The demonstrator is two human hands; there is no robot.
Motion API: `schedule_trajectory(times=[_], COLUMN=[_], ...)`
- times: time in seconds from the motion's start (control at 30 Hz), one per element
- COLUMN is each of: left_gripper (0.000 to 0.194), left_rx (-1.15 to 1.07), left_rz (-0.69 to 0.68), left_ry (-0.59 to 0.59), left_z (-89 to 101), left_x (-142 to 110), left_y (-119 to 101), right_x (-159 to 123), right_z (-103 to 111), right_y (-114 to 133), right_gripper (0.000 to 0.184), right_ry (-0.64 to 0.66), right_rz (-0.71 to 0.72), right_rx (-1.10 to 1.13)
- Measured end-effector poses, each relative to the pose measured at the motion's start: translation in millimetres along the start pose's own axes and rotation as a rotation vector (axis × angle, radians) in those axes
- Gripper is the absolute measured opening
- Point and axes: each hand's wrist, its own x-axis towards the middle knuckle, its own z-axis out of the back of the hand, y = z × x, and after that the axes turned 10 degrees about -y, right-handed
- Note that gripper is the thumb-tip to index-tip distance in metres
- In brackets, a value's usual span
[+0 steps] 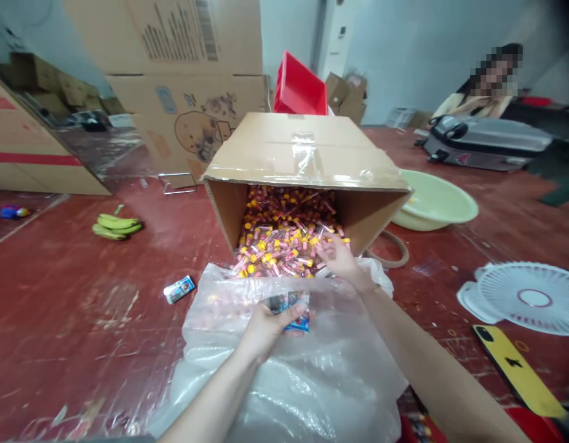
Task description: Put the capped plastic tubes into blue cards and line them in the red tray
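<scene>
My left hand [266,329] is closed on a small stack of blue printed packets [299,312], its thumb pressed on top, above a translucent plastic sheet [330,363]. At the mouth of a cardboard box [302,151] lying on its side, my right hand [340,255] reaches into a pile of small clear tubes [277,249] with yellow caps and pink contents. Its fingers look slightly curled and apart, touching the tubes; no tube is plainly gripped. The plastic sheet spreads from the box opening towards me, under both forearms.
Left on the red floor lie another blue packet [179,289] and bananas [117,226]. To the right are a pale green basin [434,200], a white slatted lid [533,298] and a yellow phone [519,369]. A person [478,92] sits behind a grey suitcase [491,141].
</scene>
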Motion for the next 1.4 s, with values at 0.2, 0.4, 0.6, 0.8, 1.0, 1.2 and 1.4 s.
schedule_trajectory(times=[0.2,0.4,0.6,0.8,1.0,1.2,1.4], left_gripper=[0.042,0.031,0.031,0.033,0.031,0.032,0.051], left_rx=[0.05,0.051,0.106,0.125,0.153,0.1,-0.202], left_rz=[-0.002,-0.109,-0.186,-0.197,-0.225,-0.166,0.11], left_ry=[0.07,0.143,0.066,0.067,0.075,0.106,0.115], left_z=[-6.8,-11.4,-11.3,-14.6,-16.5,-18.1,-29.6], left_x=[8.2,9.2,8.0,7.1,9.4,4.7,1.2], left_y=[6.5,8.1,5.1,3.1,4.4,5.0,0.1], right_x=[-75.4,-98.9,-98.3,-97.0,-99.7,-90.4,-116.9], right_z=[37.2,53.9,60.5,59.6,63.2,53.1,29.5], right_y=[25.4,46.7,52.1,48.1,46.4,41.5,39.0], right_gripper=[0.034,0.023,0.022,0.022,0.021,0.021,0.059], right_ry=[-0.047,-0.115,-0.126,-0.169,-0.13,0.108,0.243], right_rz=[0.012,0.207,0.311,0.347,0.361,0.119,0.033], right_rx=[0.847,0.785,0.607,0.493,0.432,0.726,0.782])
